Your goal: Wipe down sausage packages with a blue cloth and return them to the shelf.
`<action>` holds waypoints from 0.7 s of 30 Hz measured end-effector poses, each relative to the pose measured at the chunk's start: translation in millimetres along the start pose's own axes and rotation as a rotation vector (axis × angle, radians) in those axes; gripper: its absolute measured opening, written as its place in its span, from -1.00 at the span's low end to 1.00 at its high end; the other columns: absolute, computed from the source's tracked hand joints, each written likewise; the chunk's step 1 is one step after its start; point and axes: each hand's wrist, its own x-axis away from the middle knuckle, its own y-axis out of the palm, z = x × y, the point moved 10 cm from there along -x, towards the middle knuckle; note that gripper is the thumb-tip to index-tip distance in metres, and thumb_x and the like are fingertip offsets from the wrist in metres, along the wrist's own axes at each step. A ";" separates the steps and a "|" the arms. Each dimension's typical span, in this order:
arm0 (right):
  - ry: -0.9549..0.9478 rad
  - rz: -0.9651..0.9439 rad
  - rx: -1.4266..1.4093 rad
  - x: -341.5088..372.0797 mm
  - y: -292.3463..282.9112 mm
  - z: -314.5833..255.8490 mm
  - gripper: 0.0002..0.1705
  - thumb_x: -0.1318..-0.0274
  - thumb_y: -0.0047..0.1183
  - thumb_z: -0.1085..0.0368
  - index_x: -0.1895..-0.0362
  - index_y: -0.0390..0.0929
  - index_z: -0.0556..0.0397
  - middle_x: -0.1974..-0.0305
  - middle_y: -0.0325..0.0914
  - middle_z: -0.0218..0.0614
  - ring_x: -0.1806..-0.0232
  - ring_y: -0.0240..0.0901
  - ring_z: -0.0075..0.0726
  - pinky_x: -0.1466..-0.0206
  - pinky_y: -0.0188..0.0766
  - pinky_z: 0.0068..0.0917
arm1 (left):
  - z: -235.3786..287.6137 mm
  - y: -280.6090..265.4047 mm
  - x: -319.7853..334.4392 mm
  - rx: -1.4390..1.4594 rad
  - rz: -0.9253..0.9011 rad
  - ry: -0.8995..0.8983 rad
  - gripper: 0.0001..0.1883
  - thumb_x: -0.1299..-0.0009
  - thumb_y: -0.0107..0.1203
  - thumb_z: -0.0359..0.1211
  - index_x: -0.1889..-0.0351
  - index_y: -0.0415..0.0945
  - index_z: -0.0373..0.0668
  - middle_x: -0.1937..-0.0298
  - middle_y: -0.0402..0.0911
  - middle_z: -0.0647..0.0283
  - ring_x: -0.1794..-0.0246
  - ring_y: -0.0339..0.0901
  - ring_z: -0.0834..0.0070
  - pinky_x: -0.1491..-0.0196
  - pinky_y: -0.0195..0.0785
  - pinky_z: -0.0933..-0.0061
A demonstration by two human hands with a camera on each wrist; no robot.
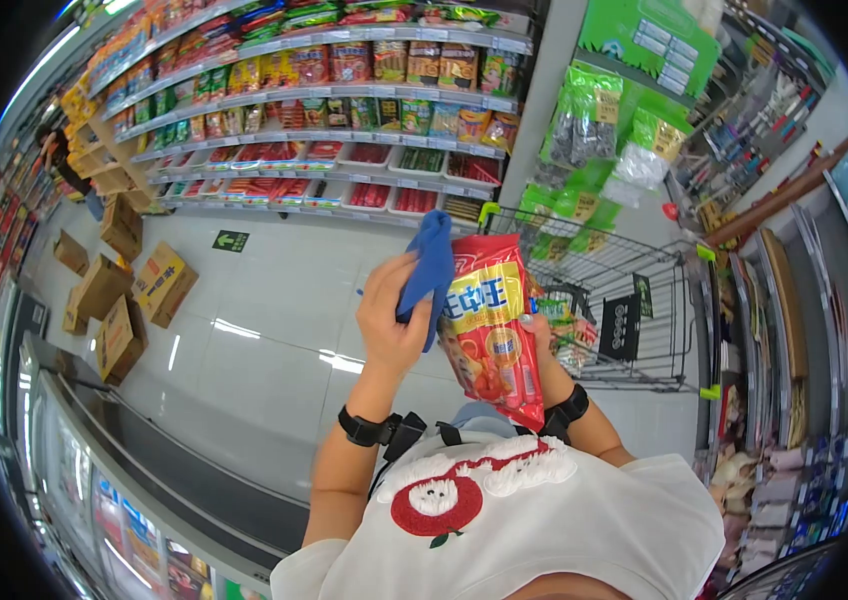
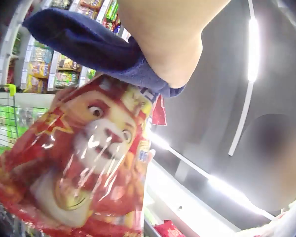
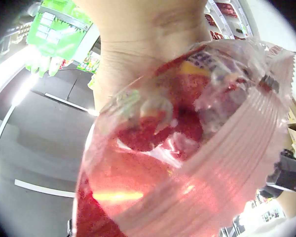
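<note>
A red and yellow plastic bag of sausages (image 1: 492,320) is held up before the chest. My right hand (image 1: 541,343) grips its right edge, with most fingers hidden behind the bag. Folded in my left hand (image 1: 387,308) is a blue cloth (image 1: 431,262), its lower part against the bag's left side. In the left wrist view, a cartoon monkey shows on the bag (image 2: 91,153), with the blue cloth (image 2: 84,47) across its top. The right wrist view shows the bag's clear, ribbed end (image 3: 237,143) close up, covering the fingers of that hand.
A wire shopping cart (image 1: 679,345) with packets inside stands just beyond my right hand. Shelves of packaged snacks (image 1: 344,115) line the far side. Cardboard boxes (image 1: 122,340) sit on the floor at left, near a dark-edged freezer (image 1: 184,470). Green bags (image 1: 584,120) hang at a display.
</note>
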 end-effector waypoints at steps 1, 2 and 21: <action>-0.015 -0.010 -0.001 -5.4 -1.7 -8.0 -0.18 0.17 -0.16 -0.06 -0.14 0.15 0.25 -0.03 0.34 0.03 0.02 0.38 -0.05 -0.07 0.31 -0.27 | -4.0 2.4 4.9 -0.037 0.059 -0.021 -0.76 -0.16 -0.01 -0.45 0.21 0.41 -0.32 0.19 0.48 0.04 0.21 0.46 0.22 0.11 0.29 0.39; -0.033 -0.018 -0.007 -9.6 -2.7 -15.0 -0.19 0.17 -0.17 -0.06 -0.14 0.16 0.25 -0.03 0.34 0.03 0.02 0.38 -0.06 -0.07 0.31 -0.27 | -5.7 7.8 11.9 -0.075 0.116 -0.040 -0.78 -0.17 -0.01 -0.45 0.23 0.40 -0.32 0.23 0.47 0.06 0.25 0.45 0.24 0.14 0.29 0.39; -0.497 0.314 -0.240 -4.7 -111.2 -155.2 -0.35 0.03 -0.28 -0.13 0.03 0.31 0.15 0.18 0.46 -0.11 0.19 0.44 -0.18 0.10 0.40 -0.30 | 14.9 159.8 64.5 0.032 -0.315 -0.239 -0.84 -0.06 0.08 -0.49 0.40 0.38 -0.30 0.49 0.36 0.10 0.50 0.36 0.16 0.44 0.22 0.33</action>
